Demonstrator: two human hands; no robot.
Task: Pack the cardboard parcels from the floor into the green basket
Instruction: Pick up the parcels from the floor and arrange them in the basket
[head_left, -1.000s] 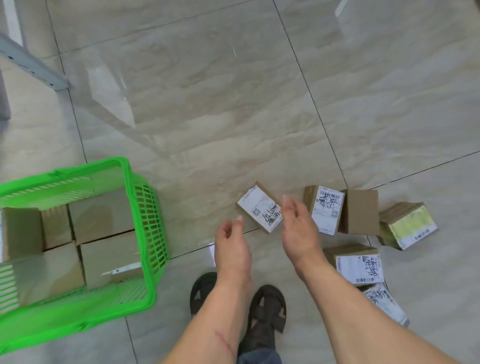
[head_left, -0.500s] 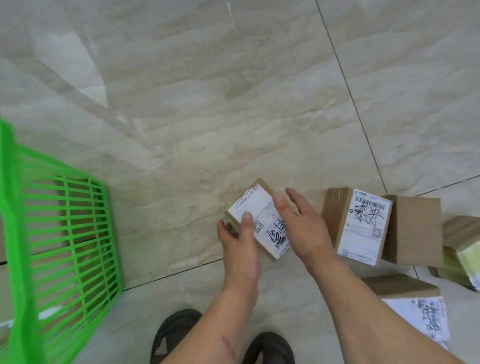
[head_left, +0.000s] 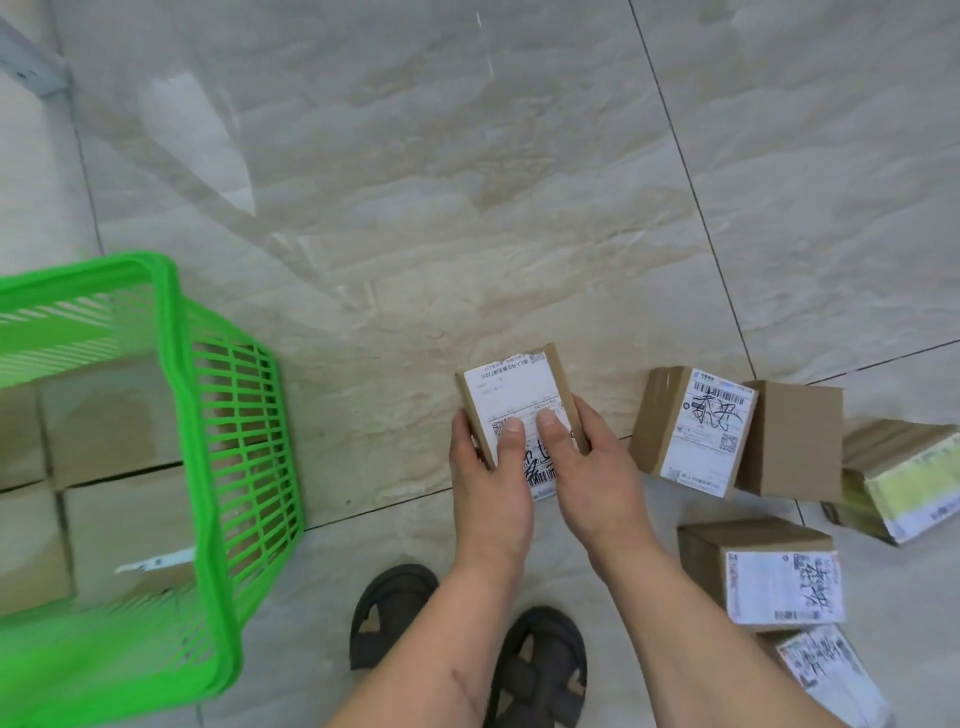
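A small cardboard parcel with a white shipping label is held above the floor between both hands. My left hand grips its left side with the thumb on the label. My right hand grips its right side, thumb also on the label. The green basket stands at the left with several cardboard parcels inside. More parcels lie on the floor at the right: a labelled one, a plain brown one, one with a yellow-green label, and two labelled ones nearer me.
The floor is glossy beige tile with dark grout lines. My two feet in dark sandals stand just below the hands. A grey metal bar crosses the top left corner.
Both hands closed on the labelled parcel and lifted it off the floor, turning it straighter. The view swung back left, so the basket shows more fully.
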